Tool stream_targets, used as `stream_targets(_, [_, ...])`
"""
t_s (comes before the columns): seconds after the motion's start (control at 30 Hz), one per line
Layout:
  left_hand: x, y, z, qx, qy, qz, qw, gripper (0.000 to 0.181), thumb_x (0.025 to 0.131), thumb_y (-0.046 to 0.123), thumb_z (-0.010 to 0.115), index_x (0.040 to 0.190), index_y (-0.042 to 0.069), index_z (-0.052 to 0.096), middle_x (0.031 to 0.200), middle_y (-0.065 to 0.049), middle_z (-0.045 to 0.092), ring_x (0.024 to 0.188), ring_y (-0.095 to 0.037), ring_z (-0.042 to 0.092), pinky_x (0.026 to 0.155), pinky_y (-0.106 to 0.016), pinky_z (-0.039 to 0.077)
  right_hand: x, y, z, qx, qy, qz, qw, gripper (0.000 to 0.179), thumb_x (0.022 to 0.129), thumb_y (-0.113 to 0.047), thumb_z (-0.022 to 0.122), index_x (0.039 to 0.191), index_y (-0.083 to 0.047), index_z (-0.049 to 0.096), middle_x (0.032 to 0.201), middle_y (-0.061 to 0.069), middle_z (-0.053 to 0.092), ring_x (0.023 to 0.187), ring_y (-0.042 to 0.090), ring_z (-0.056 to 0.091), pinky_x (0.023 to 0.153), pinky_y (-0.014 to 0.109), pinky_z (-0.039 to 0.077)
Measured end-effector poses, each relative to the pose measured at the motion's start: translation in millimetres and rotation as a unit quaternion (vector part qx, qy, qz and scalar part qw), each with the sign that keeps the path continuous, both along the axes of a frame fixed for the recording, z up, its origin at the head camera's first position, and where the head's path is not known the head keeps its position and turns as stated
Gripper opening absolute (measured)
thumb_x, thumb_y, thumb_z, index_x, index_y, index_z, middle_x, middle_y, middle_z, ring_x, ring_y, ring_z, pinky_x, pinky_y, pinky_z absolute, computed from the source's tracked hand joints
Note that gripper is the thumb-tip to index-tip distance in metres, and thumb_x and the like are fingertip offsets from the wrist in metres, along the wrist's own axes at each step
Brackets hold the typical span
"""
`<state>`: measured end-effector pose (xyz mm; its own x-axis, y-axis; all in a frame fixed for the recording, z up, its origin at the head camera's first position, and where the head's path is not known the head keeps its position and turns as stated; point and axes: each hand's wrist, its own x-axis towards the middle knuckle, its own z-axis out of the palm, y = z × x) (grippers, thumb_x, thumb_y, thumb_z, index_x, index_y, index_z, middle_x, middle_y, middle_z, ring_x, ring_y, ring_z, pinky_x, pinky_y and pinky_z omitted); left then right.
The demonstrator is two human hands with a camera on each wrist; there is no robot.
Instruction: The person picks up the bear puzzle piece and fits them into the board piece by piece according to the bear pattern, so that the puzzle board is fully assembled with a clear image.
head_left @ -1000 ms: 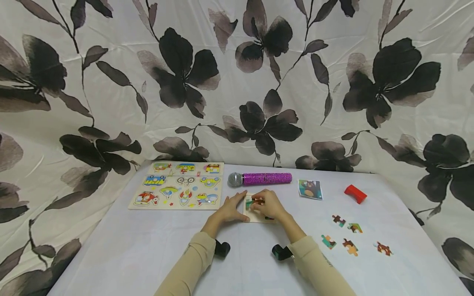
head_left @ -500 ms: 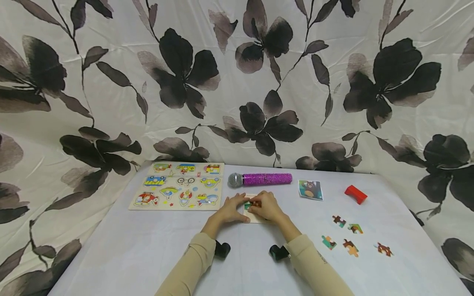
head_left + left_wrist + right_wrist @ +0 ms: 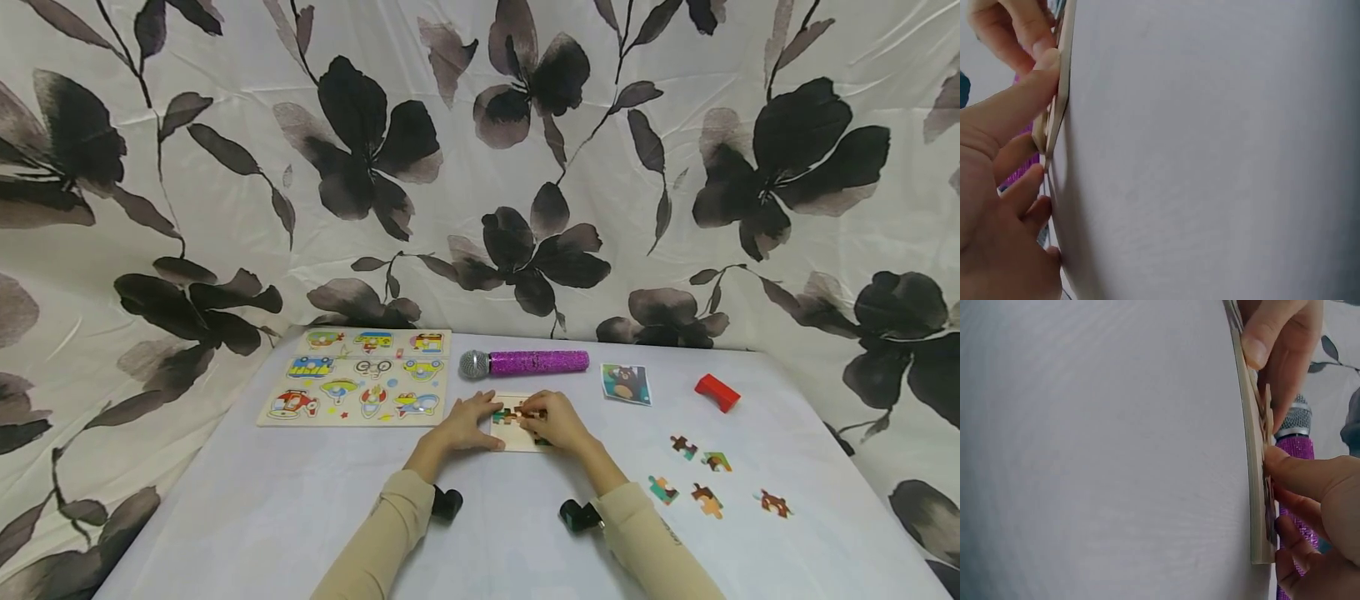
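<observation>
A small wooden puzzle board (image 3: 510, 437) lies mid-table between my hands. My left hand (image 3: 462, 422) holds its left side, the thumb on the near edge and the fingers toward the far corner. Over the board's right half, my right hand (image 3: 560, 422) pinches a brown jigsaw piece (image 3: 532, 412) between thumb and fingers. Teal-and-brown pieces (image 3: 504, 414) sit in the board's upper left. A dark piece at its lower right is partly covered by the right hand. In the right wrist view, one jigsaw piece (image 3: 1268, 400) stands up tilted from the board.
Several loose jigsaw pieces (image 3: 707, 500) are scattered at the right. A bear picture card (image 3: 626, 383) and a red block (image 3: 717, 392) lie beyond them. Behind the board is a glittery purple microphone (image 3: 538, 362). A vehicle peg puzzle (image 3: 352, 392) lies back left.
My right hand has shifted slightly right, with its fingers staying over the board, and more of the pieces show. My left hand stays on the board's left side.
</observation>
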<state>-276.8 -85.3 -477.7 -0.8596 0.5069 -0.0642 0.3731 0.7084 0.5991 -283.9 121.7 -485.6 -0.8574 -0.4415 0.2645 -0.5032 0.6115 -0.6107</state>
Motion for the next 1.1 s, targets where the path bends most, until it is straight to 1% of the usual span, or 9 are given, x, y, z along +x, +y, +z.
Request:
stream_targets(0.07, [0.6, 2.3, 0.7, -0.022, 0.026, -0.001, 0.9994, 0.059, 0.084, 0.028, 0.069, 0.133, 0.001, 0.051, 0.147, -0.021, 0.033, 0.136, -0.042, 0.027, 0.109, -0.062, 0.016, -1.2, 2.1, -1.8, -0.005, -0.001, 0.009, 0.9999, 0.020, 0.081, -0.009, 0.072, 0.096, 0.005, 0.072, 0.100, 0.016, 0.067, 0.096, 0.032, 0.061, 0.086, 0.044, 0.048])
stream_targets(0.13, [0.7, 5.8, 1.0, -0.040, 0.060, 0.004, 0.9974, 0.051, 0.087, 0.027, 0.064, 0.131, 0.002, 0.054, 0.144, -0.021, 0.039, 0.131, -0.044, 0.034, 0.104, -0.064, 0.024, -2.8, 4.0, -4.2, -0.014, -0.001, 0.014, 0.9998, 0.020, 0.081, -0.008, 0.072, 0.095, 0.005, 0.072, 0.099, 0.016, 0.067, 0.093, 0.031, 0.061, 0.081, 0.038, 0.050])
stream_targets(0.23, [0.2, 11.1, 1.4, -0.055, 0.103, 0.028, 0.9928, 0.048, 0.089, 0.025, 0.062, 0.132, 0.006, 0.054, 0.137, -0.019, 0.048, 0.125, -0.040, 0.044, 0.097, -0.062, 0.034, -5.0, 5.6, -7.3, -0.025, -0.002, 0.012, 0.9996, 0.020, 0.080, -0.008, 0.073, 0.094, 0.006, 0.072, 0.098, 0.015, 0.067, 0.090, 0.029, 0.062, 0.074, 0.032, 0.051])
stream_targets(0.33, [-0.4, 14.8, 2.3, -0.048, 0.131, 0.054, 0.9888, 0.049, 0.086, 0.024, 0.067, 0.131, 0.007, 0.055, 0.130, -0.017, 0.054, 0.120, -0.036, 0.047, 0.091, -0.057, 0.040, -6.5, 5.6, -9.0, -0.034, 0.001, 0.012, 0.9994, 0.020, 0.078, -0.008, 0.074, 0.092, 0.006, 0.072, 0.096, 0.014, 0.068, 0.090, 0.029, 0.062, 0.077, 0.034, 0.051])
stream_targets(0.43, [-2.4, 16.9, 3.3, -0.044, 0.147, 0.057, 0.9865, 0.044, 0.084, 0.022, 0.070, 0.124, 0.007, 0.060, 0.124, -0.016, 0.056, 0.117, -0.034, 0.048, 0.088, -0.054, 0.043, -7.6, 4.7, -10.1, -0.035, 0.008, 0.012, 0.9993, 0.020, 0.077, -0.008, 0.075, 0.091, 0.005, 0.073, 0.095, 0.013, 0.068, 0.091, 0.030, 0.062, 0.082, 0.038, 0.050])
stream_targets(0.53, [-5.5, 19.2, 4.3, -0.043, 0.149, 0.047, 0.9868, 0.036, 0.083, 0.020, 0.071, 0.116, 0.005, 0.066, 0.118, -0.015, 0.059, 0.113, -0.034, 0.050, 0.086, -0.053, 0.045, -7.9, 4.2, -11.3, -0.040, 0.001, 0.004, 0.9992, 0.019, 0.076, -0.009, 0.076, 0.090, 0.004, 0.073, 0.094, 0.013, 0.068, 0.091, 0.030, 0.062, 0.083, 0.040, 0.050])
stream_targets(0.6, [-7.8, 20.7, 4.7, -0.043, 0.138, 0.045, 0.9885, 0.034, 0.083, 0.020, 0.071, 0.113, 0.005, 0.067, 0.115, -0.014, 0.061, 0.110, -0.033, 0.051, 0.087, -0.052, 0.044, -7.5, 4.2, -11.9, -0.044, -0.008, -0.003, 0.9990, 0.019, 0.077, -0.010, 0.076, 0.090, 0.003, 0.073, 0.094, 0.012, 0.068, 0.092, 0.029, 0.062, 0.083, 0.040, 0.050])
stream_targets(0.77, [-12.5, 22.8, 3.2, -0.051, 0.115, 0.055, 0.9905, 0.029, 0.083, 0.021, 0.071, 0.108, 0.006, 0.070, 0.113, -0.011, 0.062, 0.108, -0.031, 0.052, 0.089, -0.049, 0.042, -5.4, 4.9, -11.6, -0.061, -0.029, -0.013, 0.9976, 0.023, 0.077, -0.012, 0.076, 0.095, 0.002, 0.072, 0.097, 0.013, 0.068, 0.095, 0.030, 0.062, 0.085, 0.042, 0.050])
stream_targets(1.1, [-12.8, 25.1, 3.1, -0.047, 0.118, 0.067, 0.9896, 0.026, 0.082, 0.020, 0.072, 0.104, 0.007, 0.072, 0.110, -0.010, 0.063, 0.106, -0.031, 0.053, 0.087, -0.049, 0.042, -4.2, 6.7, -10.8, -0.070, -0.030, -0.016, 0.9970, 0.026, 0.077, -0.012, 0.076, 0.096, 0.006, 0.071, 0.099, 0.015, 0.068, 0.097, 0.033, 0.062, 0.089, 0.047, 0.048])
